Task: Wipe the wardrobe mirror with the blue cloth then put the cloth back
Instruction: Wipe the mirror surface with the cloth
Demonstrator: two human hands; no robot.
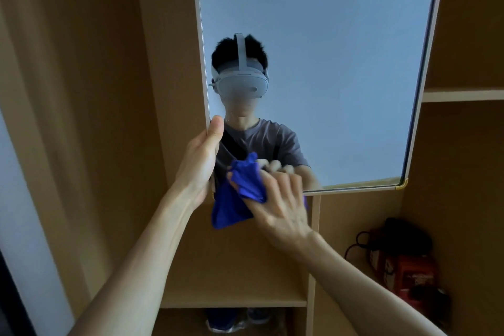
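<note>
Tall rectangular wardrobe mirror (341, 49) with thin pale frame, mounted on a light tan wooden wardrobe (169, 63); lower right corner of frame capped in yellow. Glass surface reflecting a plain pale blue-grey expanse plus the person in a grey T-shirt, wearing a grey headset.

Left hand (201, 163) gripping the mirror's left edge — thumb lying on the front of the frame, remaining fingers hidden behind the edge. Right hand (278, 196) clutching the crumpled blue cloth (237, 199), fingers curled into the bunched fabric and pressed against the lower left area of the glass. Loose part of the cloth hanging below the mirror's bottom edge, between the two hands.

Surroundings: open wooden compartment behind and below the mirror, closed underneath by a horizontal shelf board (231, 300). Dark shoes (231, 322) visible under that board. To the right, a deeper compartment with a pale shelf (463, 94) at upper level. Red-and-black bag-like object (406, 262) with black cord resting in the lower right corner — details blurred. Beige curtain (54, 117) hanging at far left.
</note>
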